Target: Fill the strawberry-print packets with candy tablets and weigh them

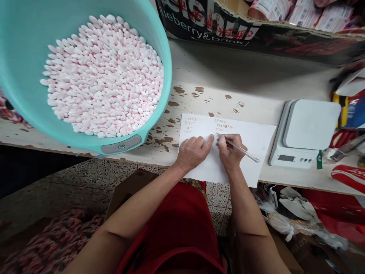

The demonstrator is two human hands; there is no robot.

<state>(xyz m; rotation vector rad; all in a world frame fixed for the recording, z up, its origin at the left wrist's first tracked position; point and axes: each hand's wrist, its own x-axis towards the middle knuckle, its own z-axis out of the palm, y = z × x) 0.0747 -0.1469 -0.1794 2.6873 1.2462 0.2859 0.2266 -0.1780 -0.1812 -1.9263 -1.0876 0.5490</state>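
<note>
A sheet of white paper (245,167) lies at the table's front edge, with handwritten lines in orange-brown ink near its top left. My right hand (230,152) grips a clear pen (242,147), its tip touching the sheet just under the right-hand column of writing. Resting on the paper's left part is my left hand (194,152), thumb stretched toward the pen tip and fingers loosely bent, with nothing in it. Left of the paper stands a large turquoise basin (155,34) holding a heap of small pale-pink oval pieces (105,76).
A white digital scale (310,125) stands to the right of the paper. Behind, a black printed carton (205,23) holds pink-labelled packages (306,13). A red can (349,177) lies at the right edge. Bags and cartons fill the space below the table at right.
</note>
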